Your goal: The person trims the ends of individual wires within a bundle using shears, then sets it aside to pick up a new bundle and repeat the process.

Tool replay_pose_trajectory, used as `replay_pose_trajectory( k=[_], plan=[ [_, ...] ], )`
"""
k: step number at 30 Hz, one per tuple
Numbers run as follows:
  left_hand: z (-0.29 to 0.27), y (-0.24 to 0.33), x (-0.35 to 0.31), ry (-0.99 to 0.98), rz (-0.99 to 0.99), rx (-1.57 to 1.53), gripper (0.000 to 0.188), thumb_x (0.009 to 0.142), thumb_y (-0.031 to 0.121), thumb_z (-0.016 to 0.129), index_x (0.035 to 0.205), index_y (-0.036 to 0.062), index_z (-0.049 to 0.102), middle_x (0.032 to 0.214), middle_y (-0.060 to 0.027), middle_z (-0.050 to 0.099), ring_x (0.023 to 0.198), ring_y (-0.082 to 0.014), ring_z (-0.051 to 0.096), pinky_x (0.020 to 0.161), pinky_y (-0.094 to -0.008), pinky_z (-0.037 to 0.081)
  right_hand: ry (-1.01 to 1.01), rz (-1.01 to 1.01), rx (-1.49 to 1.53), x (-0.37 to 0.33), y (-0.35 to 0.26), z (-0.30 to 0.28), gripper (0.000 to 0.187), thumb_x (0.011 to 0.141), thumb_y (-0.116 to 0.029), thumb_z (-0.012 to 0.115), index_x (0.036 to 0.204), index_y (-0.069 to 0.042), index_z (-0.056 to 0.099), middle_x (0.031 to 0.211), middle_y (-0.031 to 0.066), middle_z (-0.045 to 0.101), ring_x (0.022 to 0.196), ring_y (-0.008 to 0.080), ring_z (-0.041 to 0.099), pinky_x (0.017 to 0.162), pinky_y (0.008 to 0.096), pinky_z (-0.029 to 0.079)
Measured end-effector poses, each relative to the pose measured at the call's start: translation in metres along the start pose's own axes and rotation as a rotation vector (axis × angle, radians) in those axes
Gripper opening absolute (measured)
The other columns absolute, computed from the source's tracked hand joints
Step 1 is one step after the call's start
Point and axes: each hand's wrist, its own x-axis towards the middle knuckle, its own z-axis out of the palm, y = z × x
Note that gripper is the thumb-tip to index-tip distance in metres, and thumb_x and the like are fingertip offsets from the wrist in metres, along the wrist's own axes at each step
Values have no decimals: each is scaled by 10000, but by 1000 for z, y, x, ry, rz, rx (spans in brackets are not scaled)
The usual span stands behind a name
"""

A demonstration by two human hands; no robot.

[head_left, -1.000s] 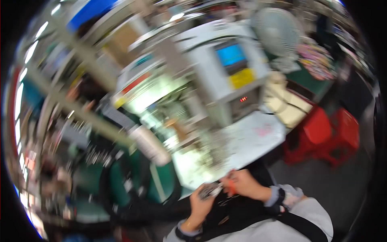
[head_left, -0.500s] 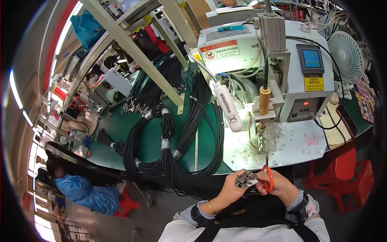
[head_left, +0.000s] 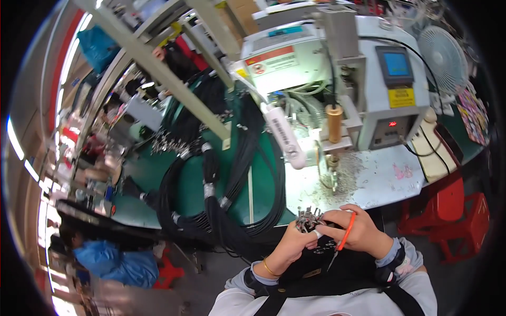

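My left hand (head_left: 287,247) is closed round a bundle of cable ends (head_left: 309,219) with small silvery metal tips, just in front of the machine's plate. In my right hand (head_left: 365,236) is a pair of orange-handled scissors (head_left: 347,231), its blades pointing down toward my body. The right fingers reach across to the bundle, near a whitish piece (head_left: 318,233) at the left thumb whose kind I cannot make out. Dark cables partly show below the hands against the black apron.
A press-like machine (head_left: 333,124) with a white worktable (head_left: 379,176) stands ahead, wire scraps on it. Coils of black cable (head_left: 211,184) lie on the green table (head_left: 132,208) at left. Red stools (head_left: 458,226) stand right; a person in blue (head_left: 118,260) sits left.
The scissors have swung from pointing forward to pointing down toward me. My right fingers have moved onto the bundle, which has shifted slightly left and forward. The view has shifted a little.
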Motion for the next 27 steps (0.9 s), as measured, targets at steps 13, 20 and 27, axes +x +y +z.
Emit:
replay_pose_trajectory(
  k=[13,20,27],
  plan=[
    [5,0,-4,70,-11,-35,137,758,-49,544,887,-15,515,641,-29,472,422,-81,355,407,-231,284,-36,136,-16,-19,-2,9,160,701,-178,536,849,-120,559,746,-13,533,690,129,553,584,252,395],
    [12,3,-11,138,6,53,150,747,-58,558,891,-26,530,692,-37,519,477,-95,432,450,-245,355,16,213,-101,-22,-11,13,139,707,-194,534,825,-121,543,725,1,524,662,142,550,571,261,392],
    [17,-16,0,277,488,419,233,694,-66,635,899,-23,532,794,-23,564,769,-74,529,728,-212,423,58,447,159,-19,-12,9,147,701,-56,585,835,-57,525,742,23,536,662,152,546,565,261,414]
  ],
)
